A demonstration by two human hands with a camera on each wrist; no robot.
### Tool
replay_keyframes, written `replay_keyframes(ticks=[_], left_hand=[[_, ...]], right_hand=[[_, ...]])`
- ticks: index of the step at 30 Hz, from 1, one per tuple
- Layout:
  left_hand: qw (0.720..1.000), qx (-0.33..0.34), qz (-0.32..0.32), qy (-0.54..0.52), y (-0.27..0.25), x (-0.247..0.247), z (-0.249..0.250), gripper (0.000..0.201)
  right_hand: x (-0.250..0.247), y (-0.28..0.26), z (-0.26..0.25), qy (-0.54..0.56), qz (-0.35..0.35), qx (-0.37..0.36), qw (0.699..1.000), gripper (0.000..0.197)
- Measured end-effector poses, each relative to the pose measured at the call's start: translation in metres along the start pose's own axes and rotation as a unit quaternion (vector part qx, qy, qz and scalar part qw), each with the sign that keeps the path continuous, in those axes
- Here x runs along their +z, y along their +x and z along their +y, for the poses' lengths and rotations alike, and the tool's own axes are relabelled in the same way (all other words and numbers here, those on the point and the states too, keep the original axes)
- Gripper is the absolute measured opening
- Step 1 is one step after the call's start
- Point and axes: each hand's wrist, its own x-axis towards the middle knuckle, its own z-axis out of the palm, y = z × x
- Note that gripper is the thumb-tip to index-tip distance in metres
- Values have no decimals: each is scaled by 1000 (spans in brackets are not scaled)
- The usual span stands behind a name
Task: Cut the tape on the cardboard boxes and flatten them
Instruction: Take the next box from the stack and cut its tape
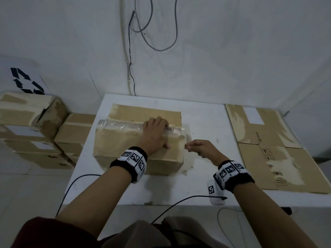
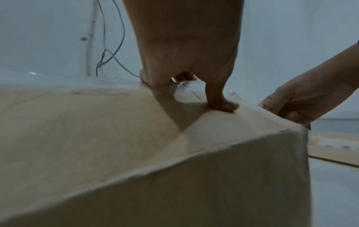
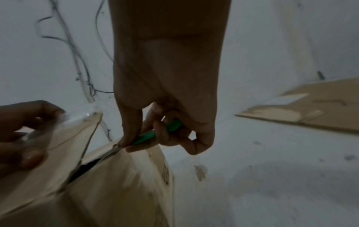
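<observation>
A brown cardboard box (image 1: 125, 145) lies on the white table (image 1: 206, 185), with clear tape (image 1: 121, 125) along its raised top seam. My left hand (image 1: 155, 131) holds the box top near its right end: the fingers curl over the taped seam and the thumb (image 2: 223, 106) presses the near flap. At the box's right end, my right hand (image 1: 202, 147) grips a green-handled cutter (image 3: 155, 133). Its blade (image 3: 112, 151) touches the upper edge of the box (image 3: 116, 184) beside a dark gap under the lifted flap.
Flattened cardboard (image 1: 272, 149) covers the table's right side. Several taped boxes (image 1: 35, 131) are stacked to the left, below a white bin with a recycling mark (image 1: 25, 81). Black cables (image 1: 80, 178) trail over the table's front edge, and wires hang on the wall behind.
</observation>
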Motion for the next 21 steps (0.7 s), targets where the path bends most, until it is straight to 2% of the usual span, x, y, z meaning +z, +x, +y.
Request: replay_keyframes(ticks=[3, 4, 6, 8, 11, 12, 14, 16, 17, 21], left_hand=[[996, 25, 77, 35, 0, -11, 10, 66], [996, 22, 72, 51, 0, -17, 16, 62], [995, 9, 23, 98, -1, -30, 25, 54], [996, 4, -3, 89, -14, -41, 33, 48], [995, 43, 18, 91, -45, -45, 49, 27], [997, 18, -14, 75, -53, -41, 51, 27], [989, -24, -131, 61, -65, -28, 57, 36], [975, -48, -195, 90, -72, -8, 65, 46], [971, -65, -200, 114, -77, 2, 67, 54], [978, -87, -136, 130, -81, 32, 52, 76]], right_hand=[[1, 0, 14, 62, 76, 9, 995, 17], [-1, -1, 16, 73, 92, 6, 993, 18], [-5, -4, 17, 90, 109, -4, 990, 22], [-10, -5, 17, 106, 120, -14, 987, 23], [-15, -5, 14, 110, 132, -37, 984, 18], [-14, -5, 12, 110, 132, -47, 984, 17], [-11, -3, 8, 98, 130, -67, 984, 18], [-6, -1, 6, 67, 125, -79, 987, 20], [-4, 1, 6, 53, 121, -84, 988, 19], [1, 6, 3, 11, 123, -110, 986, 15]])
